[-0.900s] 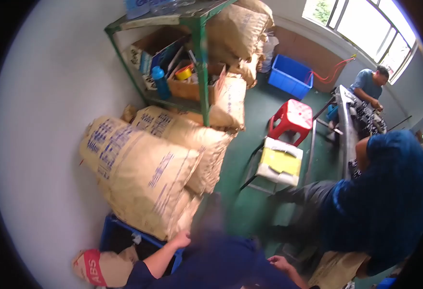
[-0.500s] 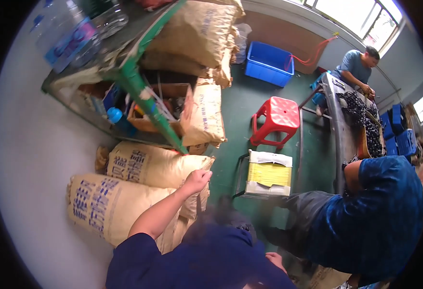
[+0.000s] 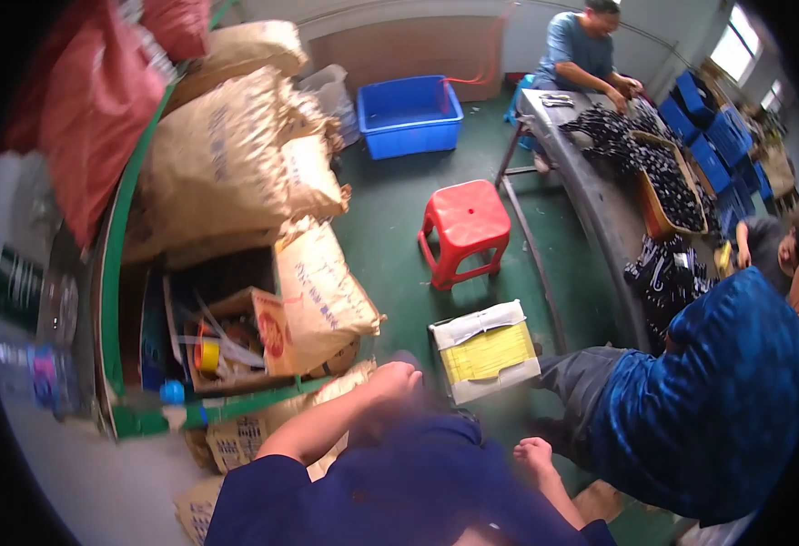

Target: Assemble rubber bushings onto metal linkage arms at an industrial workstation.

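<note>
Left hand [image 3: 398,380] curled, forearm [image 3: 319,429] slanting forward beside paper sacks [image 3: 236,443], right hand [image 3: 534,452] nearer (also curled)

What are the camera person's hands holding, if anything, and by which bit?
Nothing, it seems: the left hand and right hand are both curled, with nothing showing in either.

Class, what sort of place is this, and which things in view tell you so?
Probably a small factory workshop: there is a long grey worktable heaped with small black parts, stacked brown sacks and a blue plastic tub.
</note>
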Motion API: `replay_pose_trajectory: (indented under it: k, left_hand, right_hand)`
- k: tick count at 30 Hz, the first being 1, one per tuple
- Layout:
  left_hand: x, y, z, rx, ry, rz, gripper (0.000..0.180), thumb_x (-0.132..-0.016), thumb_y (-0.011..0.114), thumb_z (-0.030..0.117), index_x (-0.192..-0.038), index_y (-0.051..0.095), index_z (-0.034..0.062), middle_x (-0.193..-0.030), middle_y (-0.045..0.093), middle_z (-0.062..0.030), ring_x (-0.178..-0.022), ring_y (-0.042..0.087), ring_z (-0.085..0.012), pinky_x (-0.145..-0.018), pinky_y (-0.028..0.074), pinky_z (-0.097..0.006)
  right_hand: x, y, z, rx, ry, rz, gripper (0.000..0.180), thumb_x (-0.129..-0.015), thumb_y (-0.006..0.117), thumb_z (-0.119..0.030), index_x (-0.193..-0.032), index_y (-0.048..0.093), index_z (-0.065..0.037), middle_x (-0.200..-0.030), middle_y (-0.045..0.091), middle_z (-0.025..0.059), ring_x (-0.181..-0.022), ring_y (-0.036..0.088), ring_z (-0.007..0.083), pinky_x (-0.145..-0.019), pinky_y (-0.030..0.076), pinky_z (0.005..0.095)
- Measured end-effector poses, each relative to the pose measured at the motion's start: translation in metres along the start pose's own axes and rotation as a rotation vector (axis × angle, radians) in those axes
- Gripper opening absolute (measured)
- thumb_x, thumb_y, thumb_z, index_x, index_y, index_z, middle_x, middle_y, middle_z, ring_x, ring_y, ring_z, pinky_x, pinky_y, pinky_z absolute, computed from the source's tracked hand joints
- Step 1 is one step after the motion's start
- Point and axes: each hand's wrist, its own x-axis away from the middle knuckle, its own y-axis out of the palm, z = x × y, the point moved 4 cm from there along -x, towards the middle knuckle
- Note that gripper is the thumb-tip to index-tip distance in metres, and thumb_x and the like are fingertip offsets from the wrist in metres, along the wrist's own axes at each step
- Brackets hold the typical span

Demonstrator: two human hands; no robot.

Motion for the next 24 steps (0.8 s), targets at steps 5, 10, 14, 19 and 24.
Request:
replay_pose_trajectory:
  k: [5, 10, 14, 19, 24]
  left_hand:
    - [-0.106, -0.048, -0.036, 0.008, -0.023, -0.124, 0.039, -0.096, 0.054, 0.035, -0.090, 0.068, -0.0003, -0.093, 0.068, -0.0243, -0.093, 0.065, -0.0416, -0.084, 0.050, -0.049]
    - [-0.209, -0.086, -0.148, 0.061, -0.177, -0.264, 0.042, -0.093, 0.055, 0.036, -0.092, 0.071, -0.0038, -0.094, 0.069, -0.0264, -0.094, 0.067, -0.0405, -0.085, 0.052, -0.046]
    - [-0.270, -0.145, -0.238, -0.272, -0.266, -0.364, 0.040, -0.091, 0.053, 0.032, -0.091, 0.072, -0.0025, -0.098, 0.069, -0.0278, -0.098, 0.067, -0.0409, -0.086, 0.052, -0.045]
    - [-0.322, -0.213, -0.353, -0.174, -0.481, -0.167, 0.029, -0.086, 0.056, 0.020, -0.077, 0.072, -0.0025, -0.072, 0.070, -0.0205, -0.065, 0.069, -0.0287, -0.061, 0.054, -0.039]
    - [-0.376, -0.230, -0.296, 0.151, -0.401, -0.166, 0.024, -0.084, 0.056, 0.009, -0.095, 0.073, -0.0029, -0.090, 0.073, -0.0200, -0.084, 0.072, -0.0256, -0.076, 0.055, -0.035]
  right_hand:
    - [0.006, 0.053, -0.019, -0.090, 0.085, 0.186, 0.013, -0.090, 0.055, 0.000, -0.099, 0.063, 0.000, -0.084, 0.070, 0.0134, -0.070, 0.069, 0.0199, -0.060, 0.058, 0.0312]
    - [-0.001, 0.130, -0.064, -0.172, 0.164, 0.319, 0.014, -0.090, 0.057, -0.001, -0.101, 0.065, -0.001, -0.084, 0.070, 0.0120, -0.068, 0.068, 0.0176, -0.059, 0.057, 0.0294]
    - [0.019, 0.198, -0.114, -0.093, 0.190, 0.402, 0.013, -0.090, 0.061, -0.003, -0.101, 0.068, -0.003, -0.087, 0.071, 0.0087, -0.071, 0.066, 0.0162, -0.061, 0.055, 0.0306]
    - [0.006, 0.233, -0.167, -0.062, 0.145, 0.354, 0.015, -0.090, 0.063, -0.006, -0.104, 0.067, -0.003, -0.091, 0.072, 0.0087, -0.079, 0.068, 0.0159, -0.069, 0.056, 0.0295]
    - [-0.008, 0.256, -0.199, -0.239, 0.248, 0.392, 0.020, -0.091, 0.061, -0.005, -0.110, 0.064, -0.001, -0.094, 0.072, 0.0116, -0.081, 0.070, 0.0194, -0.071, 0.059, 0.0311]
